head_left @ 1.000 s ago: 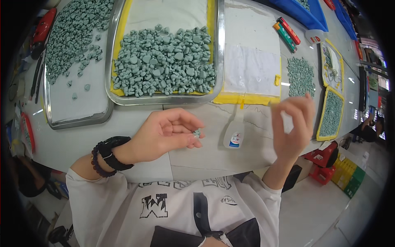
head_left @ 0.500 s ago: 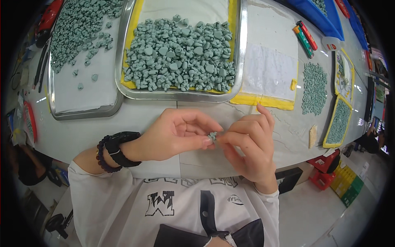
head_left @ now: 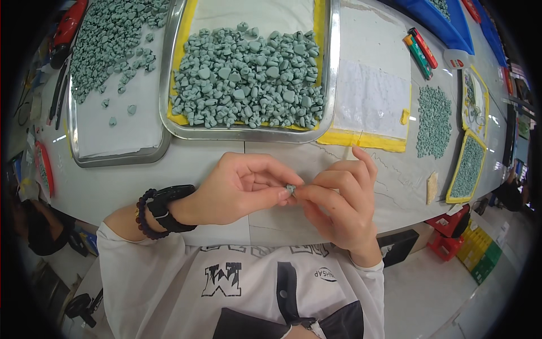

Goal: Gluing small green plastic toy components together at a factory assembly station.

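Observation:
My left hand (head_left: 240,189) is closed, with a small grey-green moulded piece (head_left: 290,188) pinched between thumb and fingers. From the other side, the fingertips of my right hand (head_left: 343,198) press together against the piece. They cover part of it, and anything else between them is hidden. My right little finger is raised. Both hands are over the light tabletop (head_left: 217,172), just in front of a metal tray (head_left: 248,134) with a yellow-edged lining. Many similar grey-green pieces (head_left: 243,79) are heaped in that tray.
On the left, another tray (head_left: 121,160) holds loose pieces. Right of the middle tray lies a yellow-edged sheet (head_left: 372,93). Farther right are two lighters (head_left: 419,55), a patch of small pieces (head_left: 433,121) and a yellow-rimmed tray (head_left: 466,169). A blue bin (head_left: 437,25) is at the far right.
Both hands remain together at nearly the same place. The small piece has turned slightly and shows less between the fingertips. The whole view has shifted a little.

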Demonstrator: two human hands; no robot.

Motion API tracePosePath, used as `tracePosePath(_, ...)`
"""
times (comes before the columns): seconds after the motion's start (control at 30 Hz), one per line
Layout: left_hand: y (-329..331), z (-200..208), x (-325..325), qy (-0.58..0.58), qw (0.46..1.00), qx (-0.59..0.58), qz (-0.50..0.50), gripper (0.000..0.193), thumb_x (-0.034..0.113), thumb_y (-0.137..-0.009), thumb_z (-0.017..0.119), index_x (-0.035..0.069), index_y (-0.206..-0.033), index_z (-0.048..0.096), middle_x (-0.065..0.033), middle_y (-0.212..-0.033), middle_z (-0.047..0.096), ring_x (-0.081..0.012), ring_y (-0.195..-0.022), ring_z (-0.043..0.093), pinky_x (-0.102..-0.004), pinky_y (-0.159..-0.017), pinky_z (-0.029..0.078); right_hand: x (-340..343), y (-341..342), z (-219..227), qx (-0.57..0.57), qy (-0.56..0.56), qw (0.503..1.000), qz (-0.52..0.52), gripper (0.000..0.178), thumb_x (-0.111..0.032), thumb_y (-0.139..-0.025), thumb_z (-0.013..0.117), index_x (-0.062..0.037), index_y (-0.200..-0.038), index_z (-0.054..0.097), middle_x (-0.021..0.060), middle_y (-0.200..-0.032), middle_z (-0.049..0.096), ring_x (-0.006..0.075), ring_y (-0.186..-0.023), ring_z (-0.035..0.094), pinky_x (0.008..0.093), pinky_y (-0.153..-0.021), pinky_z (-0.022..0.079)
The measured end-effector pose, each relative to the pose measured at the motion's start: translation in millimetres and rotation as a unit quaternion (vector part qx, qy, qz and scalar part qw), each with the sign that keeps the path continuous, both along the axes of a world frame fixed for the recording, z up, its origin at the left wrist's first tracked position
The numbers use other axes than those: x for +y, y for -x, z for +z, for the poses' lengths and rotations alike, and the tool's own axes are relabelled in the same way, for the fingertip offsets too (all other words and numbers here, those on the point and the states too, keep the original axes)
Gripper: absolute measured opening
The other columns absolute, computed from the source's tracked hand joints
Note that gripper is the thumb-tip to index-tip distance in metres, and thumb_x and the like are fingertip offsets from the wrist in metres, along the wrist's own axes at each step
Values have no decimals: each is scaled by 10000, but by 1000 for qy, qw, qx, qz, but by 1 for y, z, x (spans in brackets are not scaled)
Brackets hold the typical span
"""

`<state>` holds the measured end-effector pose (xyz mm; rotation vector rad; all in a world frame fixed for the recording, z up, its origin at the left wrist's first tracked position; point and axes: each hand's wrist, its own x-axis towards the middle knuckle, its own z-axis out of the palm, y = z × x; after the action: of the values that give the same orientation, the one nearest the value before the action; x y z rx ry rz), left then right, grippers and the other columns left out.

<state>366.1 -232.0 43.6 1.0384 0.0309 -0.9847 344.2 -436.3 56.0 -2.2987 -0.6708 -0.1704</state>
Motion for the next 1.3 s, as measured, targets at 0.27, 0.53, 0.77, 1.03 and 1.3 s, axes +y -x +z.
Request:
tracePosePath(0.27,2,-1,1,23,999,-17,17,205,-122,-823,532,-73,-1021,558,-168,-1068,602,-188,-985,609,-284,-831,510,0,4,-4,-4,-47,998,-27,301,-24,-534,747,-116,-808,664,-2,-763,557,197,-765,524,449,-952,327)
tracePosePath(0.53,6,-3,-1,21,997,-60,50,209,-151,-811,523,-77,-1002,569,-177,-1079,600,-194,-1000,600,-291,-861,504,1,2,-4,-6,-31,999,-31,293,-19,-538,739,-106,-807,662,5,-765,558,199,-761,524,441,-926,334)
tracePosePath(0.77,10,-3,-1,-10,990,-127,61,199,-157,-791,543,-66,-959,599,-168,-1044,613,-183,-944,616,-281,-826,519,6,3,-3,-4,-34,999,-23,289,-24,-531,730,-100,-799,652,8,-769,553,203,-755,524,443,-899,345)
tracePosePath(1.03,7,13,10,-92,923,-373,-6,232,-150,-732,584,-15,-919,613,-127,-972,637,-176,-861,645,-284,-695,537,4,13,5,-59,0,998,14,266,-43,-556,721,-117,-798,640,0,-765,556,197,-745,530,455,-883,364)
tracePosePath(1.3,-42,40,117,-559,606,-562,65,241,-73,-696,629,37,-910,634,-109,-1057,608,-231,-817,603,-286,-636,480,-25,32,19,-23,-101,991,-80,302,-81,-571,742,-154,-857,677,-36,-784,582,184,-743,550,422,-867,392)
